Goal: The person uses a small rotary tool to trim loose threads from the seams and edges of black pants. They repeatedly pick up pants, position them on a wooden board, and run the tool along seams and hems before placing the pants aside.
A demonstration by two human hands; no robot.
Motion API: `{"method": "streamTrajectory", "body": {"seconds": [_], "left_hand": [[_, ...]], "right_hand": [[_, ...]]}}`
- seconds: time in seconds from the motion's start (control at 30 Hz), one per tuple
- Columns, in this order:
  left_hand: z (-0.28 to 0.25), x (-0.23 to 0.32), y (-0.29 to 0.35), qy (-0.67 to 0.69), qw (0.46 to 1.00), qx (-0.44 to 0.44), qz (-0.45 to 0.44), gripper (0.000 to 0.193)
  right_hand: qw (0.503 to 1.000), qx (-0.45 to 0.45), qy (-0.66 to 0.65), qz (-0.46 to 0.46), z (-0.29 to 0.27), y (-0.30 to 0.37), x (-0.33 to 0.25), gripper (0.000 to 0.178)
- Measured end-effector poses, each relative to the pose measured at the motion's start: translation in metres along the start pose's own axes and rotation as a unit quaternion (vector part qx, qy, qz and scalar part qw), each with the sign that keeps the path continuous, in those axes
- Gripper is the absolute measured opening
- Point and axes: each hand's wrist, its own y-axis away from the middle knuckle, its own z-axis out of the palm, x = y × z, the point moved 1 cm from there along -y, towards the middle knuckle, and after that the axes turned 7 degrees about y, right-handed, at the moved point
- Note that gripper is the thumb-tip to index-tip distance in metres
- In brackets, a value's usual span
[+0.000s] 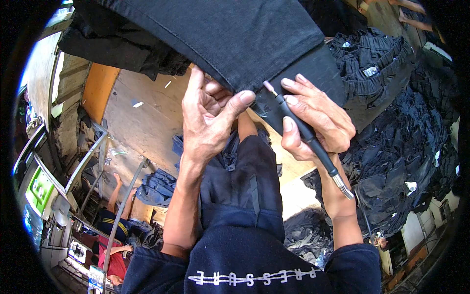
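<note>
Probably light and soft, the black garment spreads across the far middle of my view. I expect its cloth to fold readily, firmer along the seam and hardly fragile, so I'd take hold at the near corner. My left grip has its thumb there, fingers partly hidden beneath the edge; whether they pinch, I cannot tell. My right grip is clamped around a slim pen-shaped tool, its pinkish tip close to the cloth. Rightward lies a heap of dark clothes.
</note>
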Motion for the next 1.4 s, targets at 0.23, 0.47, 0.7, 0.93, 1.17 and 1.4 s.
{"method": "streamTrajectory", "body": {"seconds": [0.23,0.47,0.7,0.93,1.17,1.4], "left_hand": [[0.016,0.011,0.002,-0.076,0.994,0.070,0.020,0.077],[0.013,0.010,-0.005,-0.072,0.993,0.093,0.005,0.066],[0.004,-0.001,-0.009,0.014,0.997,0.066,0.042,0.066],[0.003,0.000,-0.008,0.010,0.998,0.054,0.023,0.067],[0.002,-0.003,-0.008,0.019,0.998,0.047,0.022,0.066],[0.001,-0.004,-0.009,0.007,0.998,0.048,0.027,0.065]], "right_hand": [[0.996,0.065,0.009,0.061,-0.018,-0.006,0.009,0.026],[1.000,0.008,-0.010,-0.029,-0.018,-0.012,0.024,0.025],[0.999,-0.012,-0.033,-0.033,-0.013,-0.015,0.021,0.025],[0.999,-0.028,-0.021,-0.023,-0.012,-0.014,0.017,0.026],[0.999,-0.006,-0.020,-0.026,-0.013,-0.012,0.022,0.033],[0.999,0.034,-0.013,-0.005,-0.012,-0.008,0.025,0.032]]}}
